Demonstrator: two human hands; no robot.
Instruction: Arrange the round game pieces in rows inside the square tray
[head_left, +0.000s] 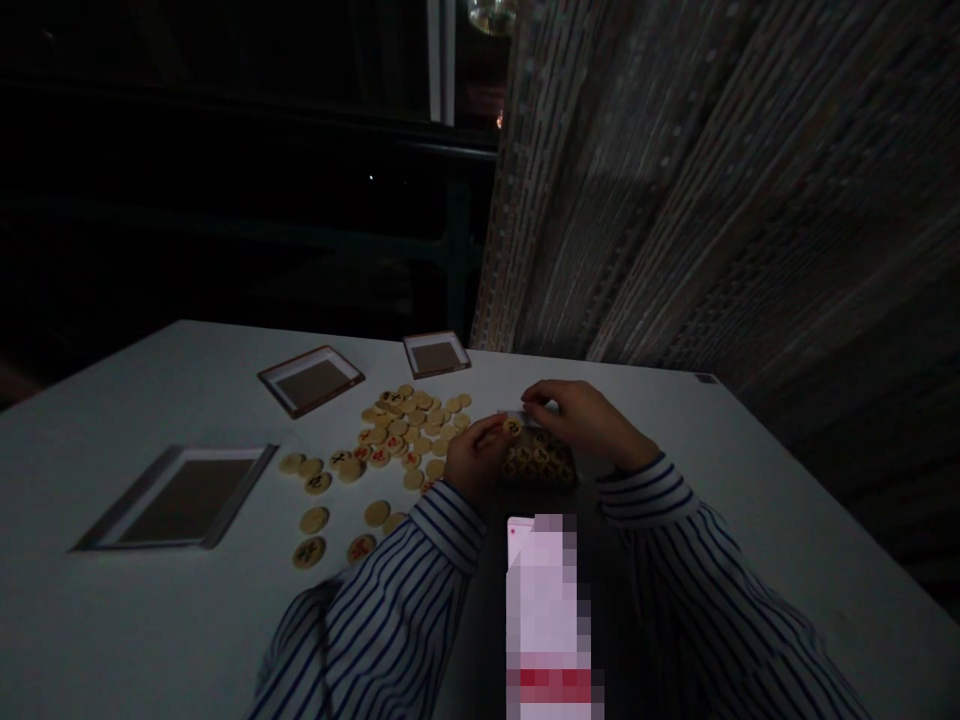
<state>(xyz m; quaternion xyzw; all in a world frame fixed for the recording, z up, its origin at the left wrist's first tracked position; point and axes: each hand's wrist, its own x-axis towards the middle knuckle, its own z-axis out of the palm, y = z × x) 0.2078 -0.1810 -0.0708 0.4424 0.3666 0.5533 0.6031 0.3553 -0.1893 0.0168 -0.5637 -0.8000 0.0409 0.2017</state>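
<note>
My left hand (477,458) is closed, a round Chinese chess piece (513,427) at its fingertips over the box's left side. The dark box (574,478) holds rows of pieces with characters facing up. Over the box's far right side, my right hand (589,420) has bent fingers; I see nothing in them, though dim light blurs the tips. Many loose chess pieces (412,415) lie heaped and scattered to the left of my left hand, some face up with red or black characters, others blank side up.
A shallow framed tray or lid (166,452) lies at left on the white table (750,520). Two smaller ones (330,350) (437,375) lie towards the far edge. A lit phone (519,530), partly pixelated, is in front of me. A beaded curtain (637,200) hangs behind the table.
</note>
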